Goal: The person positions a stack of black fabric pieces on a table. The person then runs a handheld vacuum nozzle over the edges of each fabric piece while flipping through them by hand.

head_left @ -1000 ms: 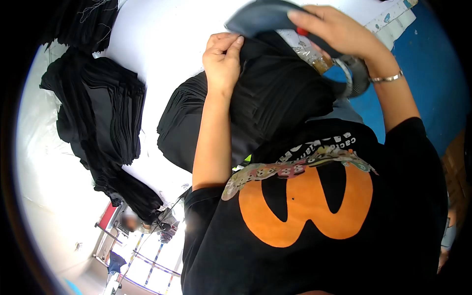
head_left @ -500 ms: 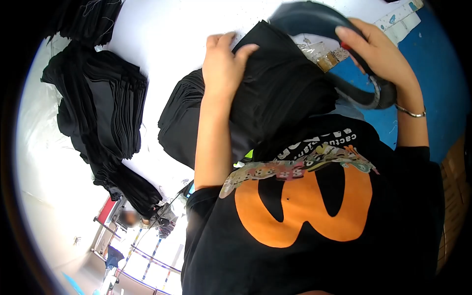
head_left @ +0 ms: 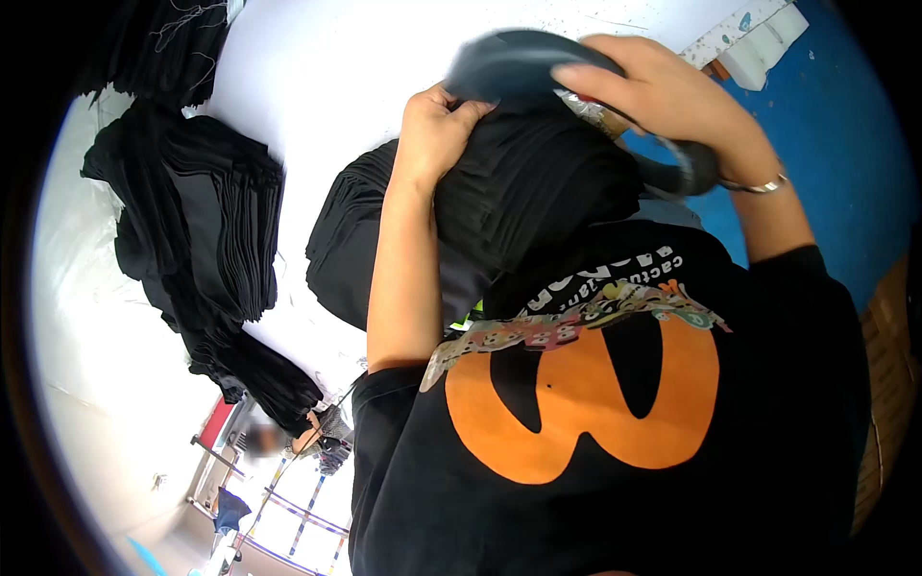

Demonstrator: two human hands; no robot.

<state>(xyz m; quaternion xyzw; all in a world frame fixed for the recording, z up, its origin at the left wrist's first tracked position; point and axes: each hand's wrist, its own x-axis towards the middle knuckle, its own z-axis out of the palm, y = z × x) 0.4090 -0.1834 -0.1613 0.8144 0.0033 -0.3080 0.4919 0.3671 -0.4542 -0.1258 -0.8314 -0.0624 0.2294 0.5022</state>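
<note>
A thick stack of black cloth pieces [head_left: 547, 178] lies in front of my body, its many layers fanned along the edges. My left hand [head_left: 437, 134] is closed at the upper left corner of the stack, thumb and fingers pinching the cloth edge. My right hand [head_left: 653, 86] grips a dark, curved, band-like thing [head_left: 519, 62], smeared by motion, so its kind is unclear. One end of it reaches over the stack to my left fingertips; another curved part hangs below my right wrist. A bit of red shows by my right fingers.
More black cloth stacks [head_left: 202, 211] lie at the left on the white table [head_left: 317, 77], with another [head_left: 173, 48] at the upper left. A clear plastic packet is partly hidden behind my right hand. Blue surface [head_left: 816, 125] shows at right. A person [head_left: 264, 440] is in the background.
My right hand has moved left and slightly down with the dark curved thing, bringing its end to my left hand. My left fingers have drawn from spread to pinched at the stack's corner.
</note>
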